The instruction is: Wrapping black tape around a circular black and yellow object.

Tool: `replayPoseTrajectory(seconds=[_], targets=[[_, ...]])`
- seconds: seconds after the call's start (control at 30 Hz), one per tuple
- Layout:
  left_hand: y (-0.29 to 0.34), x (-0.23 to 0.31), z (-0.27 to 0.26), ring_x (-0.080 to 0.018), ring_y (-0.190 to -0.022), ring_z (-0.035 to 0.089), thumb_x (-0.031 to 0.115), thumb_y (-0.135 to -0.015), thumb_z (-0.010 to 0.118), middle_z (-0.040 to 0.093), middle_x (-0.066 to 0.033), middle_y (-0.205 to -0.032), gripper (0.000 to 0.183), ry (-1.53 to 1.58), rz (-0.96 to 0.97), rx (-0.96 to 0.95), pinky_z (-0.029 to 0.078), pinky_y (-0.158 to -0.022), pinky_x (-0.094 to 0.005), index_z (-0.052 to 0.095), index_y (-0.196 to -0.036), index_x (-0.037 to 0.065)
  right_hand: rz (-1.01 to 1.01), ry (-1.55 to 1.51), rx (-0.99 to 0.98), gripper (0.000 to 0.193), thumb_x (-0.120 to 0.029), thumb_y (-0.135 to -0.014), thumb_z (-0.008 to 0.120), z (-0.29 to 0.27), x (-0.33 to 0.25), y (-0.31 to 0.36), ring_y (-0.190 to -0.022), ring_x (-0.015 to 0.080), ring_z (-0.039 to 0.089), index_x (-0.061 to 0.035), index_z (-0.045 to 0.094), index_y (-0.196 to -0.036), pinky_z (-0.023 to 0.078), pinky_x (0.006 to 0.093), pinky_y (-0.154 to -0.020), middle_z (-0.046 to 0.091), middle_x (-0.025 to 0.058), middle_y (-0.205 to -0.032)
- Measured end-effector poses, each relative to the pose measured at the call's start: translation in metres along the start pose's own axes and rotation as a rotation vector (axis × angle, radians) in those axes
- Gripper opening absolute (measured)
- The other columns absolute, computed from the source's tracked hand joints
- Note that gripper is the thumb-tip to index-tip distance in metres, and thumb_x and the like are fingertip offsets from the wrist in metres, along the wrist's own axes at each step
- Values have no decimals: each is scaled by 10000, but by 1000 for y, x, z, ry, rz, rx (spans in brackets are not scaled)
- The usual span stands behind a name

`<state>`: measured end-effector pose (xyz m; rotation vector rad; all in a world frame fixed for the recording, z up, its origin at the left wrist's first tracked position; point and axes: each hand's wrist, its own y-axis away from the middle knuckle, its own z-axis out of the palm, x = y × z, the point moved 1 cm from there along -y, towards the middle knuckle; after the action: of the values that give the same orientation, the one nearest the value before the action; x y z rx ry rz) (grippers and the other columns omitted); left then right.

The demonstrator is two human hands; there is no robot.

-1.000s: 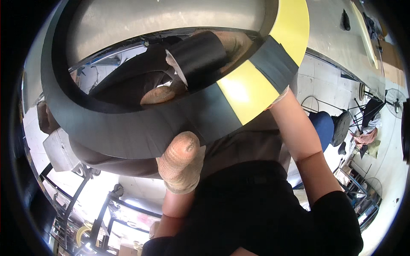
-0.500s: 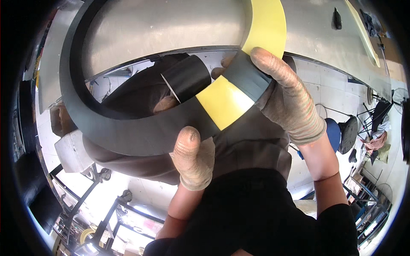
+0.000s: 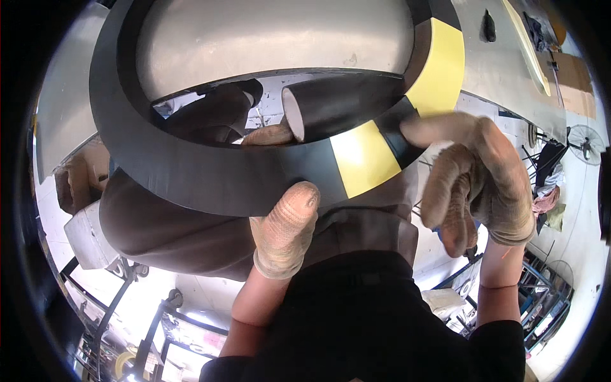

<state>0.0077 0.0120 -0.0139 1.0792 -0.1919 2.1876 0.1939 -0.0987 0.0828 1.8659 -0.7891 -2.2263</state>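
A large, flat black ring (image 3: 210,178) with yellow sections (image 3: 364,158) lies over my lap, its far part over the metal table. My left hand (image 3: 286,223) grips its near edge, thumb on top and fingertips showing inside the ring underneath. Beside those fingertips is a smooth black tube-like piece (image 3: 350,105) with a pale end; its kind is unclear. My right hand (image 3: 480,178) is at the ring's right edge, slightly blurred. Its index finger reaches to a black band (image 3: 398,134) between two yellow sections; the other fingers hang loosely bent, apart from the ring.
The metal table (image 3: 273,44) spans the far side, with a small black object (image 3: 488,25) at its right. An open cardboard box (image 3: 79,175) stands at left. Wheeled metal frames (image 3: 153,331) are at lower left. A fan (image 3: 585,144) and a rack (image 3: 547,305) stand at right.
My right hand has let go of the ring's black band and moved right and down. The ring has turned and shifted right, its yellow sections with it. The left hand keeps its hold.
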Motion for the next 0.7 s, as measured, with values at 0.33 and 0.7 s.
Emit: replayPoseTrajectory(seconds=[0.33,0.7], targets=[[7,-10,-9,-170,-1032,582,136,-847,706,579,-61,-1156,504,175,-9,30,462,-915,-316,492,-1289,19,137,-477,-347,753,-112,-804,717,35,-34,-67,-885,178,661,94,289,-1388,527,208,-755,621,265,-1087],[-2,-4,4,-333,-1319,402,236,-804,735,418,-221,-1414,649,322,109,-4,286,-1114,-462,405,-1310,-1,445,-372,-386,550,-352,-915,599,68,-47,12,-506,121,598,96,507,-1220,456,181,-457,676,185,-823]])
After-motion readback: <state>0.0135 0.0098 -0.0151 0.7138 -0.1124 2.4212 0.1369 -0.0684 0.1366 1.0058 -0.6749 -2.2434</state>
